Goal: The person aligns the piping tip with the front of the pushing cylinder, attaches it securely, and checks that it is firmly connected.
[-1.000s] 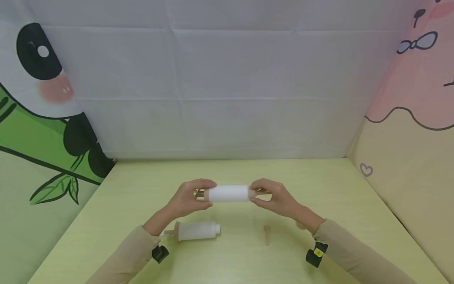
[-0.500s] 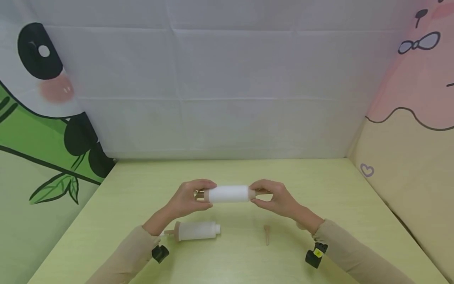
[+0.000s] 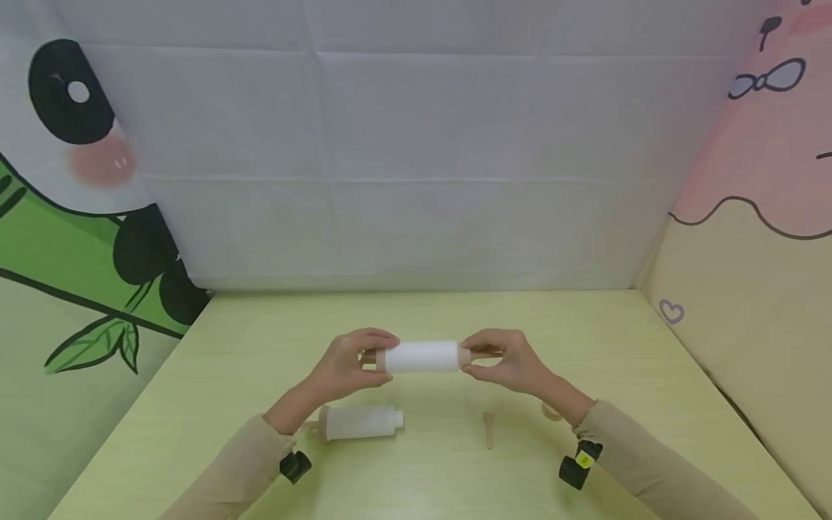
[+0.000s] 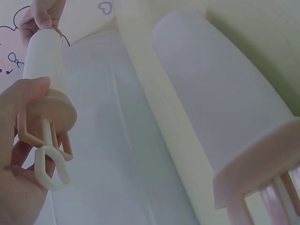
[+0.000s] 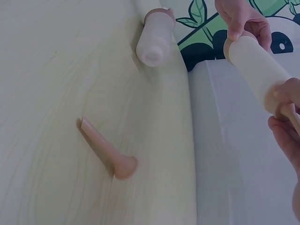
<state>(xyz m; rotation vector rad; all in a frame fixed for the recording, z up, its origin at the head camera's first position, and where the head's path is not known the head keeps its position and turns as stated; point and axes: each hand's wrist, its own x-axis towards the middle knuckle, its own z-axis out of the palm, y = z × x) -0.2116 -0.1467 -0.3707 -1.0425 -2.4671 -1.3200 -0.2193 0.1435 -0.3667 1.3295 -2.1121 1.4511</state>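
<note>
A white syringe-like tube (image 3: pixel 422 357) is held level above the table between both hands. My left hand (image 3: pixel 347 365) grips its beige end; the left wrist view shows a beige frame and a white pull ring (image 4: pixel 47 176) there. My right hand (image 3: pixel 510 363) pinches the beige collar (image 5: pixel 276 101) at the other end, from which a slim beige nozzle (image 3: pixel 484 354) points right. Below, a second white tube (image 3: pixel 360 422) of the same sort lies on its side, its narrow white neck bare. A loose beige funnel-shaped nozzle (image 3: pixel 489 430) lies to the right of it.
A round beige piece (image 3: pixel 551 412) is partly hidden behind the right wrist. The pale yellow table (image 3: pixel 416 310) ends at a white cloth backdrop (image 3: pixel 422 180), with printed side panels left and right. A small black camera sits on each wrist.
Both hands and the held tube have shifted very slightly right. Slightly more of the round beige piece shows. The grip looks the same, and the things on the table have not moved.
</note>
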